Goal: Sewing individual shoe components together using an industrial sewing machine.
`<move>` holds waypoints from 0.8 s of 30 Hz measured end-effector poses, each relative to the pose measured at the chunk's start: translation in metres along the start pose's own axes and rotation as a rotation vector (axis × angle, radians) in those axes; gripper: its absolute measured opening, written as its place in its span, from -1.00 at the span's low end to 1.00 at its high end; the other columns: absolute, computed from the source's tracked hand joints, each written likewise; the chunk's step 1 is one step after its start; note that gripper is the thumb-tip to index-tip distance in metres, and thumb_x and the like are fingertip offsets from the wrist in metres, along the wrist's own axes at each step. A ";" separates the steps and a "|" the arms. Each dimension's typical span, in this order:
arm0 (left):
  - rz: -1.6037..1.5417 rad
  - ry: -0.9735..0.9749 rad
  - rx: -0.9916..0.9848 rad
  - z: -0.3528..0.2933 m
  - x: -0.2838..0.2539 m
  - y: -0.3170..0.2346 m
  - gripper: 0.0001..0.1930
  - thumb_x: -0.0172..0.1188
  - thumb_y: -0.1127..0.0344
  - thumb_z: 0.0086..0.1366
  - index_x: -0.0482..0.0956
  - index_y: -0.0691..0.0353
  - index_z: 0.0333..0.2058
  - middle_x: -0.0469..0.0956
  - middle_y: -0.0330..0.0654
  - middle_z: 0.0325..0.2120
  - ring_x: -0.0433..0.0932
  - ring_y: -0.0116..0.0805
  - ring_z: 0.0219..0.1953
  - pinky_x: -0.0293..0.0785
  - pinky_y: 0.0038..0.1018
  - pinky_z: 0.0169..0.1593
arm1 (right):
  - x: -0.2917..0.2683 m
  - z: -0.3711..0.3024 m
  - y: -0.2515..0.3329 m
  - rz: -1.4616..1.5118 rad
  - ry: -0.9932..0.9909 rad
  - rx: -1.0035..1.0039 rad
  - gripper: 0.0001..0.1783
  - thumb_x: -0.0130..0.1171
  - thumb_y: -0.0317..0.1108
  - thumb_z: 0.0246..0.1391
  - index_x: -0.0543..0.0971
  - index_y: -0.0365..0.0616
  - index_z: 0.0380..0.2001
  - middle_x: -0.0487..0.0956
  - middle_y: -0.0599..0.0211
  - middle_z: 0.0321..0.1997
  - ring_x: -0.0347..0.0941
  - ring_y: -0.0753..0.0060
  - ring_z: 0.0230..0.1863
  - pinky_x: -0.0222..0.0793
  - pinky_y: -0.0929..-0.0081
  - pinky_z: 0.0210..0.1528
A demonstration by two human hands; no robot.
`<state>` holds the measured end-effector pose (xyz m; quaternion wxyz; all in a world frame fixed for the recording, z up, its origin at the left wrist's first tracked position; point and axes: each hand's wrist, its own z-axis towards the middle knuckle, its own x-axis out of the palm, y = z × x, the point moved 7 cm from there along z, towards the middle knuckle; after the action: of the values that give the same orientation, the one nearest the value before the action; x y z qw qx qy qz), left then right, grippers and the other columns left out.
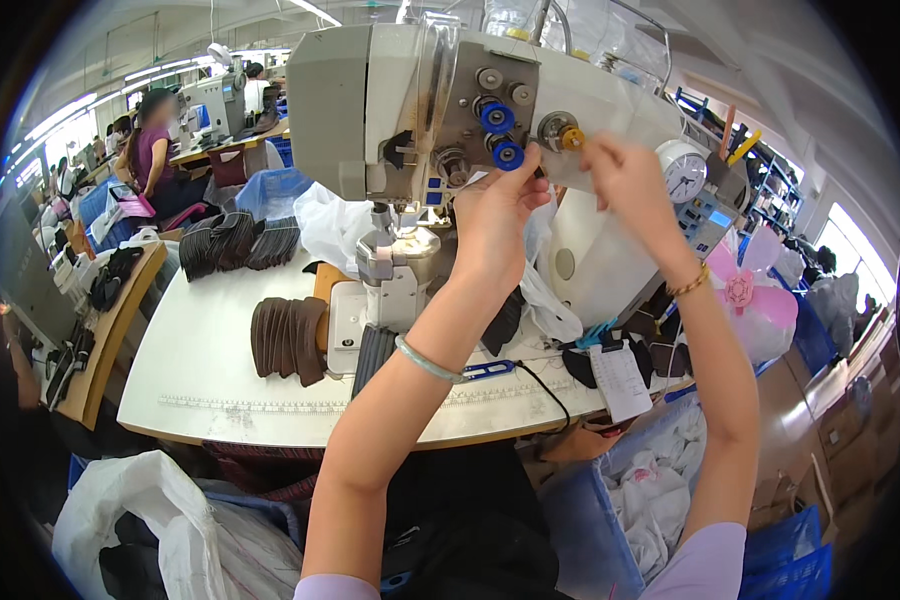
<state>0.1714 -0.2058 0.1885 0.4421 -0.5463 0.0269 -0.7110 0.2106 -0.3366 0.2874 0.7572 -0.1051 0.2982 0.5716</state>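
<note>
A grey-white post-bed sewing machine stands over the white table. Both my arms reach up to its front. My left hand is just below the lower blue tension dial, its fingers drawn together; whatever they hold is too fine to see. Another blue dial sits above it. Close by the yellow tension knob, my right hand is smeared by motion with its fingers bent. I cannot tell whether it grips a thread. Under the head rises the machine's post.
A stack of brown pieces and dark ribbed bundles lie left of the post. Blue-handled thread snips rest near the table's front edge. A pink fan stands right. Below are a white sack and a blue crate.
</note>
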 end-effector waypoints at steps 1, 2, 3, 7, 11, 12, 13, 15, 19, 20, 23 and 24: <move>0.005 -0.004 -0.018 0.000 -0.002 0.001 -0.82 0.31 0.35 0.23 0.55 0.29 -0.25 0.53 -0.25 -0.38 0.50 -0.46 -0.33 0.46 -0.54 -0.22 | 0.005 0.001 -0.016 0.284 0.157 0.308 -0.76 -0.03 -0.34 0.11 0.49 -0.31 -0.48 0.52 0.16 -0.63 0.52 0.16 -0.61 0.41 0.25 -0.50; 0.011 -0.010 -0.015 0.000 -0.006 -0.002 -0.82 0.31 0.35 0.23 0.55 0.29 -0.25 0.53 -0.25 -0.38 0.50 -0.46 -0.33 0.46 -0.54 -0.22 | 0.012 0.003 -0.002 0.293 0.161 0.308 -0.76 -0.03 -0.34 0.11 0.49 -0.31 -0.48 0.52 0.16 -0.63 0.52 0.16 -0.61 0.41 0.25 -0.50; 0.013 -0.022 -0.025 0.001 -0.010 -0.005 -0.82 0.31 0.35 0.23 0.55 0.30 -0.25 0.53 -0.25 -0.37 0.50 -0.46 -0.32 0.46 -0.55 -0.21 | 0.020 0.005 0.020 0.266 0.121 0.230 -0.74 -0.04 -0.33 0.12 0.50 -0.30 -0.50 0.53 0.18 -0.62 0.51 0.22 -0.62 0.39 0.29 -0.52; -0.015 0.030 -0.014 0.001 -0.003 -0.004 -0.81 0.31 0.34 0.23 0.55 0.30 -0.26 0.52 -0.24 -0.35 0.50 -0.46 -0.30 0.45 -0.56 -0.19 | 0.025 -0.022 0.048 -0.473 -0.283 -0.473 -0.73 -0.03 -0.26 0.18 0.52 -0.16 -0.50 0.38 0.52 -0.71 0.36 0.71 -0.68 0.16 0.63 -0.66; 0.010 0.018 -0.002 0.000 -0.002 -0.003 -0.82 0.30 0.35 0.24 0.55 0.30 -0.27 0.52 -0.25 -0.38 0.50 -0.45 -0.32 0.46 -0.55 -0.20 | 0.003 -0.001 -0.008 0.152 0.045 0.272 -0.74 -0.05 -0.29 0.18 0.50 -0.19 -0.50 0.44 0.39 -0.68 0.44 0.58 -0.63 0.24 0.51 -0.61; 0.013 0.024 -0.012 0.001 -0.003 -0.002 -0.82 0.30 0.35 0.24 0.55 0.30 -0.27 0.52 -0.25 -0.38 0.50 -0.45 -0.32 0.46 -0.55 -0.20 | 0.003 0.010 0.001 0.312 0.125 0.241 -0.74 -0.04 -0.30 0.19 0.51 -0.19 -0.50 0.44 0.39 -0.67 0.45 0.58 -0.60 0.25 0.50 -0.60; 0.008 0.007 -0.015 0.002 -0.008 -0.004 -0.83 0.30 0.36 0.24 0.55 0.30 -0.27 0.52 -0.25 -0.38 0.51 -0.45 -0.32 0.47 -0.55 -0.21 | 0.011 0.015 0.011 0.477 0.211 0.203 -0.75 -0.04 -0.31 0.19 0.51 -0.19 -0.49 0.45 0.39 -0.66 0.47 0.57 -0.58 0.26 0.48 -0.58; 0.000 -0.014 -0.028 0.004 -0.012 -0.004 -0.83 0.30 0.36 0.24 0.55 0.31 -0.27 0.52 -0.25 -0.38 0.51 -0.45 -0.32 0.47 -0.55 -0.21 | 0.030 0.002 0.027 0.078 0.029 -0.083 -0.71 -0.05 -0.29 0.16 0.53 -0.25 -0.50 0.46 0.27 -0.67 0.48 0.36 -0.59 0.31 0.41 -0.57; -0.017 0.032 -0.001 0.002 0.000 -0.002 -0.82 0.30 0.38 0.23 0.54 0.33 -0.26 0.52 -0.22 -0.38 0.51 -0.45 -0.32 0.48 -0.55 -0.21 | 0.013 -0.010 -0.001 -0.134 -0.043 -0.009 -0.70 -0.05 -0.29 0.12 0.50 -0.31 -0.53 0.47 0.07 -0.68 0.49 0.06 -0.59 0.38 0.26 -0.50; -0.014 0.021 -0.005 0.003 -0.002 -0.001 -0.82 0.30 0.38 0.23 0.54 0.34 -0.26 0.52 -0.21 -0.38 0.52 -0.44 -0.31 0.49 -0.55 -0.21 | 0.004 -0.003 0.005 -0.141 -0.046 0.000 -0.70 -0.05 -0.29 0.12 0.50 -0.31 -0.53 0.47 0.07 -0.68 0.49 0.06 -0.59 0.38 0.26 -0.50; -0.014 0.007 -0.012 0.004 -0.008 -0.005 -0.81 0.29 0.38 0.24 0.54 0.36 -0.25 0.52 -0.19 -0.37 0.52 -0.43 -0.30 0.49 -0.55 -0.20 | 0.017 0.008 0.006 0.420 0.172 0.341 -0.74 -0.05 -0.32 0.11 0.50 -0.30 -0.49 0.51 -0.11 -0.56 0.47 -0.23 -0.41 0.39 0.08 -0.36; -0.009 -0.005 -0.013 0.004 -0.011 -0.008 -0.82 0.29 0.39 0.24 0.54 0.36 -0.25 0.52 -0.19 -0.37 0.52 -0.43 -0.30 0.49 -0.56 -0.20 | 0.026 0.006 0.024 0.168 0.081 0.108 -0.74 -0.05 -0.31 0.12 0.52 -0.29 -0.47 0.52 -0.09 -0.56 0.48 -0.20 -0.42 0.40 0.09 -0.37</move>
<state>0.1699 -0.1926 0.1861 0.4354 -0.5512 0.0280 -0.7112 0.1948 -0.3051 0.2818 0.6985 -0.0618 0.3665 0.6115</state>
